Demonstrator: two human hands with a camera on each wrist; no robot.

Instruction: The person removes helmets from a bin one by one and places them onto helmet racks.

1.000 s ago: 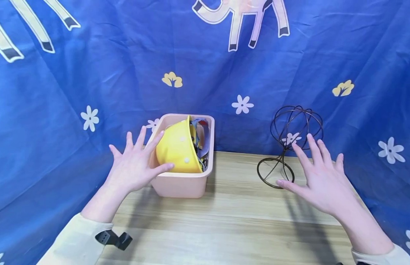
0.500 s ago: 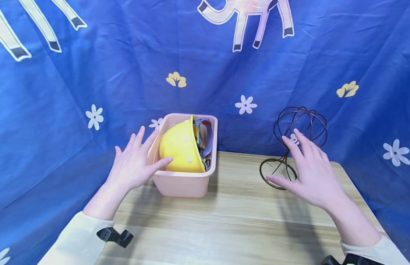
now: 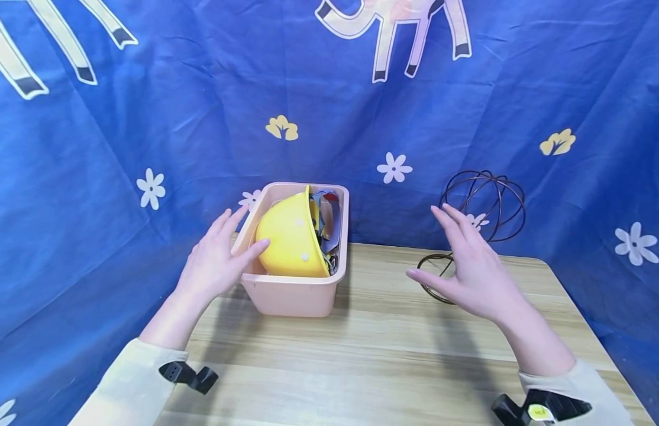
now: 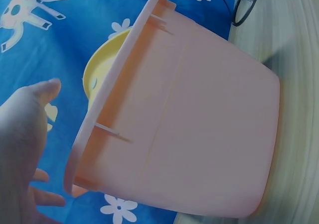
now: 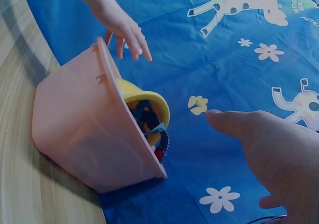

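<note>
A pink plastic bin point(image 3: 294, 296) stands on the table with a yellow hard hat point(image 3: 287, 236) lying on its side in it, hollow facing right. Dark straps point(image 5: 145, 115) show inside the hat in the right wrist view. My left hand point(image 3: 212, 260) hovers by the bin's left rim, fingers spread and holding nothing; whether it touches the rim I cannot tell. On the right, my right hand point(image 3: 475, 269) is in the air with fingers extended and nothing in them. It partly hides a dark wire stand point(image 3: 513, 204) with a round cage top and a ring base.
The light wood table point(image 3: 361, 367) carries the bin at back left and the wire stand at back right. A blue patterned cloth point(image 3: 351, 130) hangs behind and at both sides. Black wrist cameras point(image 3: 188, 376) sit on both sleeves.
My right hand has moved left, away from the right side and across the wire stand. The fingers of both hands have come closer together. Bin, hard hat and stand stay put.
</note>
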